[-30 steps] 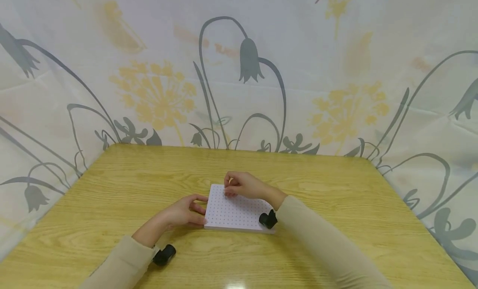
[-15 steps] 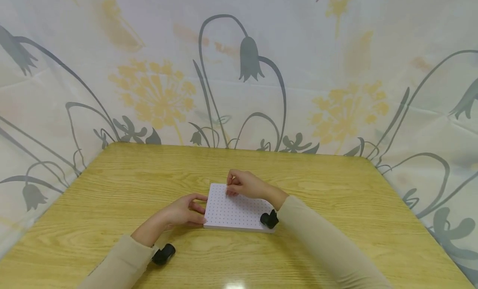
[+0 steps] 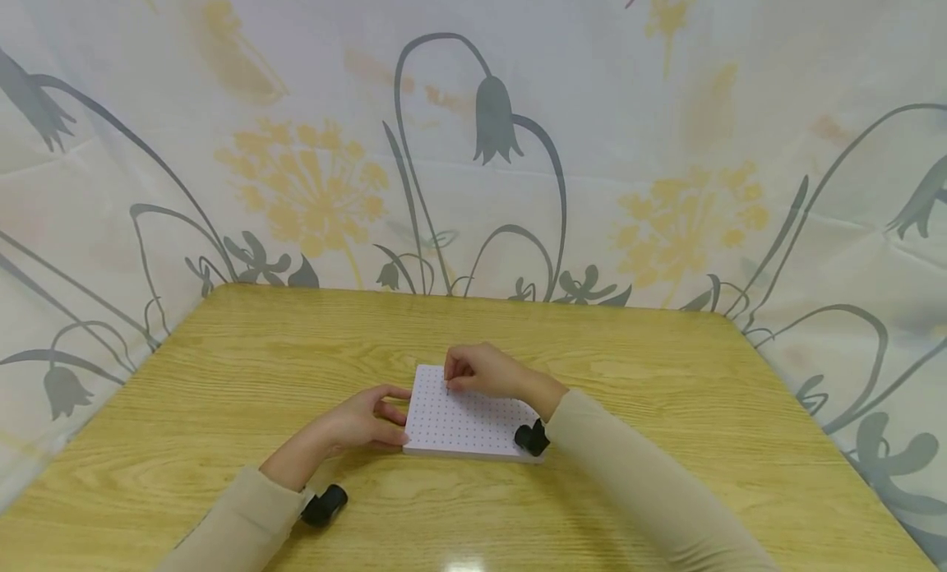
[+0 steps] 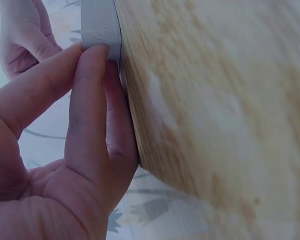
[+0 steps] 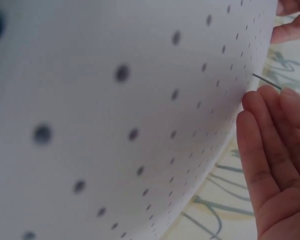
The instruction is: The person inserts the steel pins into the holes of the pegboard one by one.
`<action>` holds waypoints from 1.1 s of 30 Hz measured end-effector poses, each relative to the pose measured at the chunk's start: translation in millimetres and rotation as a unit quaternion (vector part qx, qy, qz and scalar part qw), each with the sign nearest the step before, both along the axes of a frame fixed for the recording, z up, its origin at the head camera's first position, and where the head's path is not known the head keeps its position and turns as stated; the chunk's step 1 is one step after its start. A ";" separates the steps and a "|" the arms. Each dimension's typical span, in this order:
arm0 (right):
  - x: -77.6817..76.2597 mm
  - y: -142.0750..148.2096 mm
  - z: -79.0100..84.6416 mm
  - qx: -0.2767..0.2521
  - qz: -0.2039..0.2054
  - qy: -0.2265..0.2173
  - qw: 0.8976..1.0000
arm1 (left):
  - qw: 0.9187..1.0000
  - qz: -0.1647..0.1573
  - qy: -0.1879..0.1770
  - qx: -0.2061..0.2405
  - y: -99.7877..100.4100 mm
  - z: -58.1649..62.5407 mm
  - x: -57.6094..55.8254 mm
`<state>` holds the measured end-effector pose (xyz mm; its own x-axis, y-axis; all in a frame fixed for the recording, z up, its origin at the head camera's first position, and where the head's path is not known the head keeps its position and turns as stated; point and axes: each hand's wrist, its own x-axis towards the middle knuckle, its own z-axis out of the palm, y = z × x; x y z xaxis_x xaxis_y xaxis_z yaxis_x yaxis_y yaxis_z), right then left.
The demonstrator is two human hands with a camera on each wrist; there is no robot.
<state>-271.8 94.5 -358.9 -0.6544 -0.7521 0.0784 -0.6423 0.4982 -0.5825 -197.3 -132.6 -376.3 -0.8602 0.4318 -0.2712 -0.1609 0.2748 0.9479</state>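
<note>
A white pegboard [image 3: 464,424] with rows of small dark holes lies on the wooden table. My left hand [image 3: 362,418] is at its left side, thumb near the front corner and another finger farther back. In the left wrist view, straight fingers [image 4: 87,110] press against the board's pale edge [image 4: 100,25]. Over the back left part of the board, my right hand [image 3: 484,370] pinches a thin metal pin [image 5: 266,81] between thumb and fingers. The pin points down, its tip close over the holes. The right wrist view shows the other fingers [image 5: 255,145] extended beside the board.
The wooden table [image 3: 311,334] extends around the board on every side. A pale cloth [image 3: 592,145] with printed flowers hangs behind it. Black wrist cameras sit at both sleeves, the right one [image 3: 531,437] above the board's front right corner.
My right hand has shifted slightly left and toward me, lower over the board, and the pin now shows under its fingertips. The left hand and the board stay in place.
</note>
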 end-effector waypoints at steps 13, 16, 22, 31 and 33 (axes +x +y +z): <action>0.8 9.4 -1.3 0.001 0.005 -0.021 1.000 | 1.000 -0.001 0.000 0.006 0.8 -0.8 -0.1; 2.1 12.9 -0.5 -0.001 0.003 -0.021 1.000 | 1.000 0.000 -0.001 0.004 0.6 -0.8 0.0; 5.2 22.1 -1.5 -0.009 -0.003 -0.029 1.000 | 1.000 -0.003 0.003 -0.001 -0.2 -0.5 0.9; 11.7 39.7 -4.2 -0.019 -0.011 -0.030 0.999 | 1.000 -0.008 0.003 0.006 0.4 0.0 1.9; 12.3 43.9 -5.0 -0.022 -0.013 -0.027 0.999 | 1.000 -0.007 0.003 0.006 0.2 0.3 2.1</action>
